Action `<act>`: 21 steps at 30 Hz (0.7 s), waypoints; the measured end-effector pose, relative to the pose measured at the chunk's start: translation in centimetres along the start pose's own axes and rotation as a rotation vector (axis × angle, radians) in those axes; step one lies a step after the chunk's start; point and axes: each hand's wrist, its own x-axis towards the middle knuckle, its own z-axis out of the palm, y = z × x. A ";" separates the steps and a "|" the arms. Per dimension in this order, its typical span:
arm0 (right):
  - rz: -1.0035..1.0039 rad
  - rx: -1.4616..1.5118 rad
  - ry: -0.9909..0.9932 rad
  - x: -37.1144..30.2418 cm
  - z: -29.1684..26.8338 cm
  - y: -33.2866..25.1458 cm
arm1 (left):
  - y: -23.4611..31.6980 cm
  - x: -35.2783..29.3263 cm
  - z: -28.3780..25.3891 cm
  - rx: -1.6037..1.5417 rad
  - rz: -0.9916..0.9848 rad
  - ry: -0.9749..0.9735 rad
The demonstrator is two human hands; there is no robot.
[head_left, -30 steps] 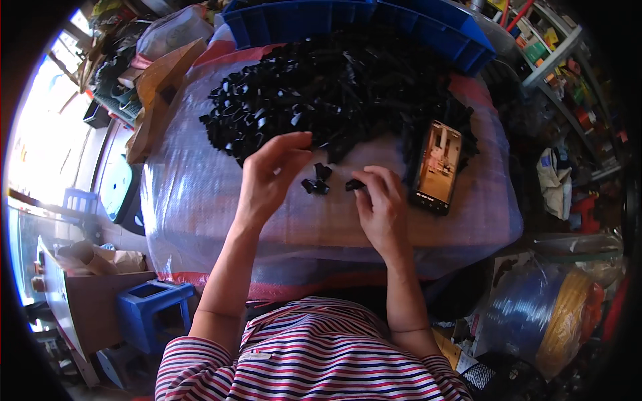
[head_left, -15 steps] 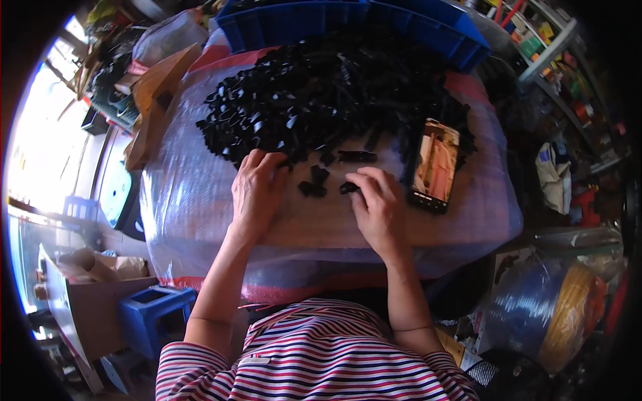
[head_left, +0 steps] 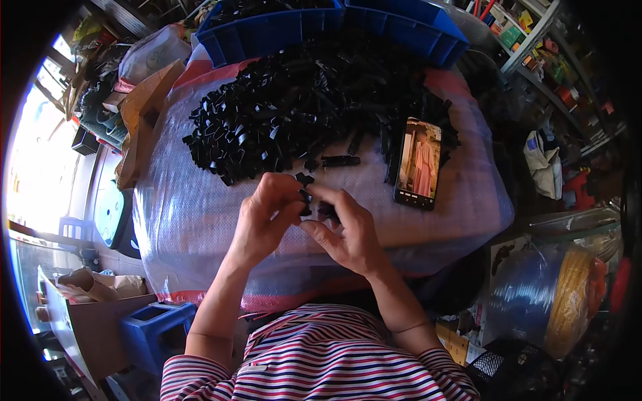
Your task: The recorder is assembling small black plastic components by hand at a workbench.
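Note:
My left hand [head_left: 267, 210] and my right hand [head_left: 348, 230] are brought together over the near middle of the wrapped surface. The left thumb and fingers pinch a small black plastic piece [head_left: 305, 200]. My right hand's fingers curl around another small black piece [head_left: 328, 212], partly covered by them; its index fingertip and thumb reach toward the left hand's piece. Just beyond the fingertips lie a loose black piece [head_left: 311, 164] and a longer black strip [head_left: 341, 160]. Behind these spreads a large heap of small black plastic pieces [head_left: 267, 113].
A phone [head_left: 418, 164] showing a picture lies right of the heap. Two blue bins [head_left: 267, 33] stand at the back. The bundle under my hands has a pale woven plastic cover [head_left: 194, 220]. Low on the left is a blue stool [head_left: 157, 327]; wrapped rolls [head_left: 535, 301] sit at the right.
Both hands have moved inward and met, fingertips now close together around black pieces. Before, they were apart, the left at the heap's edge. The whole view has shifted slightly.

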 end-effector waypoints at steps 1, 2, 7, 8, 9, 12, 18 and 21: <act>-0.032 -0.005 -0.028 0.1 0.1 0.2 | 0.0 -0.1 0.1 -0.035 0.024 -0.034; -0.032 -0.006 -0.030 0.1 0.2 0.2 | -0.1 -0.2 0.0 -0.024 0.023 -0.058; -0.112 -0.038 0.097 -0.8 0.8 0.8 | -0.1 -0.3 1.2 -0.469 -0.208 -0.054; -0.112 -0.037 0.094 -0.9 0.9 1.0 | -0.8 -0.4 1.3 -0.545 -0.232 -0.095; -0.145 -0.117 0.127 -1.0 1.1 1.1 | -1.2 -0.5 1.5 -0.546 -0.234 -0.093; -0.152 -0.192 0.156 -0.4 1.3 0.8 | -1.9 -0.6 2.5 -0.877 -0.366 0.027; 0.137 -0.034 0.079 -1.4 -0.3 -0.3 | -2.7 0.1 1.3 -0.879 -0.331 0.023; 0.212 -0.004 0.045 -1.6 -0.3 -0.5 | -2.7 0.1 1.4 -0.853 -0.357 -0.006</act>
